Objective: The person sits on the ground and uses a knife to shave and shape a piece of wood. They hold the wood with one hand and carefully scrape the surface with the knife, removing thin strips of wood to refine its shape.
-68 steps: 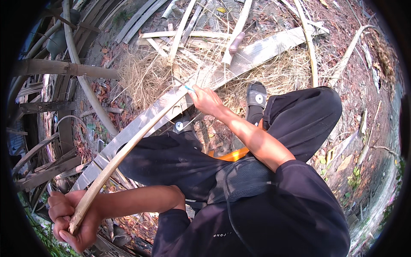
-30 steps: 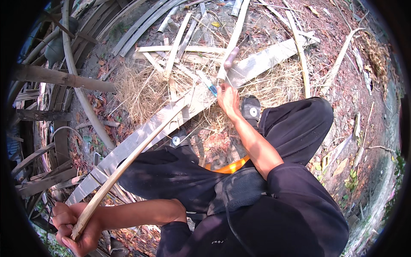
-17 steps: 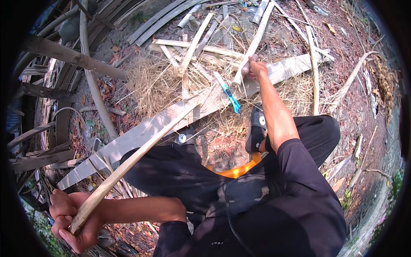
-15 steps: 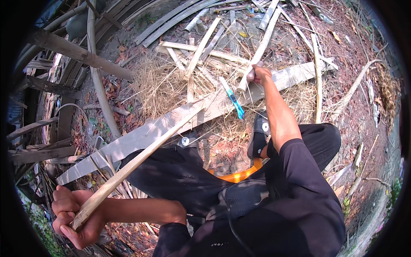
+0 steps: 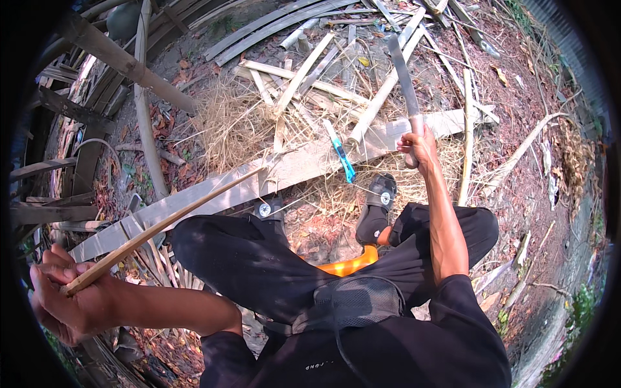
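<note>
My left hand [image 5: 68, 304], at the far lower left, is closed around the thick end of a long split-bamboo strip [image 5: 162, 226]. The strip slants up to the right, and its thin tip is over a long grey plank [image 5: 294, 169]. My right hand [image 5: 419, 149] grips the handle of a machete [image 5: 405, 81] above the plank's right part. Its dark blade points away from me. Lying across the middle of the plank is a slim blue and white tool [image 5: 343, 158], perhaps a utility knife.
Shavings [image 5: 233, 123] are heaped beyond the plank, beside split bamboo pieces [image 5: 304, 74]. Bamboo poles [image 5: 149, 123] and stacked wood stand at the left. My shoes [image 5: 381, 194] are near the plank, with an orange object [image 5: 349, 262] between my legs. Another pole [image 5: 467, 142] crosses the plank's right end.
My left hand has shifted left with the strip. My right hand has moved right and slightly nearer, and the machete's blade, hardly visible before, now shows its full length.
</note>
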`<state>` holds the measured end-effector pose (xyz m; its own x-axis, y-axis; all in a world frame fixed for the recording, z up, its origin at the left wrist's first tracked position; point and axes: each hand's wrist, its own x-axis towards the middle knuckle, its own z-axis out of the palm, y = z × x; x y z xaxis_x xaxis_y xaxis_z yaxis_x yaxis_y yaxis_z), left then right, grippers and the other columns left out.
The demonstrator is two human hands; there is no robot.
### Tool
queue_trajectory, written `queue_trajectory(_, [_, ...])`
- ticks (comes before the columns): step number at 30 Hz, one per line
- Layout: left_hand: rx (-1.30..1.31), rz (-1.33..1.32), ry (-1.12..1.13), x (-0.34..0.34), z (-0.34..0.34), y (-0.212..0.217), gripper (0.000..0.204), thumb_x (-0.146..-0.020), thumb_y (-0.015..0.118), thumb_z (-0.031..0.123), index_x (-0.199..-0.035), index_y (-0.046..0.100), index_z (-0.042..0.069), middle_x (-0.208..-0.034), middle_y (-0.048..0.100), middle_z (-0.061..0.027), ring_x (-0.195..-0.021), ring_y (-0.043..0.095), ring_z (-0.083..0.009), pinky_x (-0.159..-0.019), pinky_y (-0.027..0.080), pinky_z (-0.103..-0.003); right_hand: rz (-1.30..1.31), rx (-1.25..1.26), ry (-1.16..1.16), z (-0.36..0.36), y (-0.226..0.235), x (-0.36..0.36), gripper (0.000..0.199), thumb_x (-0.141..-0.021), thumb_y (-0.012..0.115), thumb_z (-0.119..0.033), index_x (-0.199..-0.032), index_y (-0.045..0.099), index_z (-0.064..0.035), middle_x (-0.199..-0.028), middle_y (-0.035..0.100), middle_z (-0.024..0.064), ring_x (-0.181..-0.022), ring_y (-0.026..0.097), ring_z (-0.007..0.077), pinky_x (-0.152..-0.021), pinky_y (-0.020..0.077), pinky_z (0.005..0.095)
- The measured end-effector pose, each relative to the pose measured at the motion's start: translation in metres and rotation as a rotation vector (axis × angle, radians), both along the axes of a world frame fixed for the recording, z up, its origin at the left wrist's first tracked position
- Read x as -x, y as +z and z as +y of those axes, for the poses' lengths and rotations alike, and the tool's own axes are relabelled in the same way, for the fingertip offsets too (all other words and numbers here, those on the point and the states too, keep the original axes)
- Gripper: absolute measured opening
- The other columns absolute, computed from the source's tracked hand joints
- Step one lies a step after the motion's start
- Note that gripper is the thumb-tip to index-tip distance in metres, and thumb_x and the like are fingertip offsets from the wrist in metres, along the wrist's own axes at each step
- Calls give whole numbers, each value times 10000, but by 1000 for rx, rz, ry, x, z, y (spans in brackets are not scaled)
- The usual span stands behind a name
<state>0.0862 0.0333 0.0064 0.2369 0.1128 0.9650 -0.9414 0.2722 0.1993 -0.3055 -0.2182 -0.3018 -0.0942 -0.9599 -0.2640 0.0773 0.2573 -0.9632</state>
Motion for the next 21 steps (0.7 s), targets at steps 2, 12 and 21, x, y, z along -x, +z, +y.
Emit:
queue_trajectory(2, [23,69,-115,0,-7,1,103,-797,559,-4,-725,545,-76,-495,373,-74,-454,387,-120,-434,369,-236,-266,-170,273,24,6,-13,561,-749,616,17,-1220,312,3,-720,553,120,-491,528,131,-433,472,283])
queue_trajectory(12, [-70,171,-247,45,-16,1,285,-762,424,117,-522,276,73,-480,264,-64,-364,214,-104,-387,247,-241,338,193,869,142,-20,-130,397,-802,615,-306,-1047,526,-8,-726,620,180,-704,632,282,-637,467,381])
queue_trajectory(21, [-152,114,-231,37,-12,-1,223,-725,391,124,-535,296,59,-516,273,-48,-409,254,-118,-511,330,-292,591,116,968,138,-32,-135,315,-753,616,-259,-897,609,22,-695,622,235,-674,638,367,-663,508,418])
